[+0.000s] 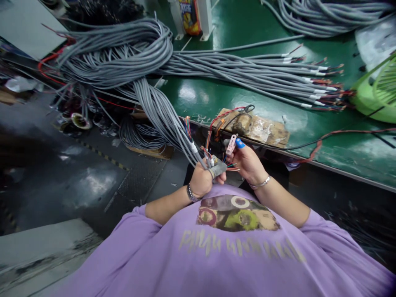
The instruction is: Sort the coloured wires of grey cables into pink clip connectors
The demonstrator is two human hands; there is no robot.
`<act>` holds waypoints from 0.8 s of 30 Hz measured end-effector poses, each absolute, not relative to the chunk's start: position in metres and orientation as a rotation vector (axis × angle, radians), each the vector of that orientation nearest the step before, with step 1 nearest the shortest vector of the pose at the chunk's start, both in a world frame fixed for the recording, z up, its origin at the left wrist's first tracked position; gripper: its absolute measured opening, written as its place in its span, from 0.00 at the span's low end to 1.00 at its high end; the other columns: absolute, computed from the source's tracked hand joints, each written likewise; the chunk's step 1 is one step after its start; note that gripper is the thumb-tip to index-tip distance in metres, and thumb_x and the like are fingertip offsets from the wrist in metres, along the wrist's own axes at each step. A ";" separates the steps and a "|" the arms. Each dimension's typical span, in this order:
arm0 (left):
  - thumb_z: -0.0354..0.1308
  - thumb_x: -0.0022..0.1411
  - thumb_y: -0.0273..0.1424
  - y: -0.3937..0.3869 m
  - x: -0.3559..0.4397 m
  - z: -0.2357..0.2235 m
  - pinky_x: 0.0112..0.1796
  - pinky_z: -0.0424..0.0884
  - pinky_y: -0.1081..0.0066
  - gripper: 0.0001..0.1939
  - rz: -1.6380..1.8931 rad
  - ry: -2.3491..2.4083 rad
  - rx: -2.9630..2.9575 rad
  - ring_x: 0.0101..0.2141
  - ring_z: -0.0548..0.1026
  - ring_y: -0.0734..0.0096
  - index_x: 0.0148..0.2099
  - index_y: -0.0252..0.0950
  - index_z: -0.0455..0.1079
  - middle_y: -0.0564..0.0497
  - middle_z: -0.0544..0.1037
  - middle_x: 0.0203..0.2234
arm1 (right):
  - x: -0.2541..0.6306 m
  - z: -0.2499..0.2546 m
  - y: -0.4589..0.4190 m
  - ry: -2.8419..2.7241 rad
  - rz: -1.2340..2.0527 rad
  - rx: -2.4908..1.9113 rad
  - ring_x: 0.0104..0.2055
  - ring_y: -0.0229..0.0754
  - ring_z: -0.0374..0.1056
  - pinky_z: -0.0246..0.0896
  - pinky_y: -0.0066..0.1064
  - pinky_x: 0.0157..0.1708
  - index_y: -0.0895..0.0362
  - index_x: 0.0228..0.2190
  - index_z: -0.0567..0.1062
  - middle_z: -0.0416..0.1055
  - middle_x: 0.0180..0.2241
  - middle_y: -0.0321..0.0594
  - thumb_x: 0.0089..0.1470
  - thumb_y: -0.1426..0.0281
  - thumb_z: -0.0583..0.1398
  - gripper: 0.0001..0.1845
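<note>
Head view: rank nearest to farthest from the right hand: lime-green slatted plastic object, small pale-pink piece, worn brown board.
1. Small pale-pink piece: held in the right hand.
2. Worn brown board: just beyond, at the near edge of the green table.
3. Lime-green slatted plastic object: at the far right.

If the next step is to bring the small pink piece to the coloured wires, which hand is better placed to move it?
Probably the right hand: it already holds the small pink piece, close beside the coloured wires, while the left hand is busy gripping the grey cables.
</note>
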State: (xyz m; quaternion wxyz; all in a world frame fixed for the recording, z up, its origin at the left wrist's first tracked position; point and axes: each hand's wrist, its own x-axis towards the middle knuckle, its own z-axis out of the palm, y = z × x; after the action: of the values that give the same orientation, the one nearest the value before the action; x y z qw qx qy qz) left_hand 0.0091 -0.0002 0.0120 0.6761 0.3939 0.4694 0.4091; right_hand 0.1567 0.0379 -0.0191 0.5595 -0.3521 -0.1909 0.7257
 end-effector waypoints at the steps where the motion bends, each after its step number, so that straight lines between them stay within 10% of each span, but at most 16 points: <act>1: 0.67 0.48 0.40 0.000 0.011 0.011 0.17 0.65 0.76 0.16 0.937 1.059 0.873 0.14 0.69 0.77 0.24 0.34 0.68 0.54 0.74 0.15 | 0.156 -0.018 0.037 -0.460 1.694 -0.838 0.24 0.32 0.59 0.58 0.26 0.23 0.56 0.30 0.76 0.70 0.24 0.33 0.46 0.50 0.68 0.22; 8: 0.66 0.49 0.39 0.006 0.018 0.007 0.16 0.64 0.77 0.15 0.969 1.061 0.867 0.13 0.68 0.78 0.25 0.34 0.68 0.54 0.74 0.15 | 0.150 -0.023 0.038 -0.570 1.318 -0.980 0.21 0.31 0.54 0.53 0.25 0.22 0.56 0.20 0.70 0.61 0.17 0.29 0.44 0.45 0.67 0.27; 24: 0.67 0.46 0.41 0.003 0.017 0.010 0.17 0.66 0.76 0.17 0.937 1.113 0.859 0.14 0.68 0.78 0.23 0.34 0.67 0.53 0.73 0.15 | 0.147 -0.022 0.044 -0.313 1.773 -0.797 0.23 0.35 0.65 0.62 0.28 0.24 0.54 0.30 0.75 0.74 0.24 0.34 0.43 0.40 0.64 0.29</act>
State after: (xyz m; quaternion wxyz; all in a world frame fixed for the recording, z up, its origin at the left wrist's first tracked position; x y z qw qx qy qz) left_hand 0.0169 0.0033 0.0097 0.6640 0.3803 0.4924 0.4147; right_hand 0.1473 0.0440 -0.0222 0.5533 -0.3373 -0.1323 0.7500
